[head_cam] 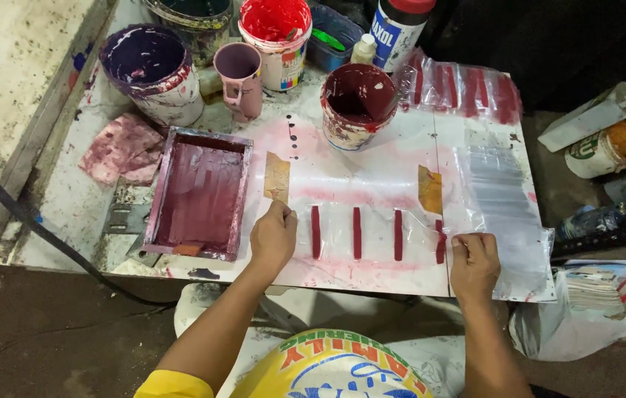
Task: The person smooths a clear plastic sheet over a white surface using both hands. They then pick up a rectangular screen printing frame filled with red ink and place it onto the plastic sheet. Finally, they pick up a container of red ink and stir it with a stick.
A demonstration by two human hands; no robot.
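A clear plastic sheet (375, 234) printed with several dark red bars lies on the white, paint-stained table (372, 177). My left hand (273, 237) pinches the sheet's left edge, just below a strip of brown tape (277, 177). My right hand (473, 264) grips the sheet's right edge, next to the rightmost red bar (440, 241) and below another piece of brown tape (430, 189). A dark red screen-printing frame (200, 193) sits just left of my left hand.
Paint buckets stand at the back: purple (152, 72), red (276, 40) and maroon (357, 103), with a pink mug (239, 77). Printed plastic sheets (468, 92) pile up at the far right. A stained rag (121, 147) and a black cable (33, 221) lie on the left.
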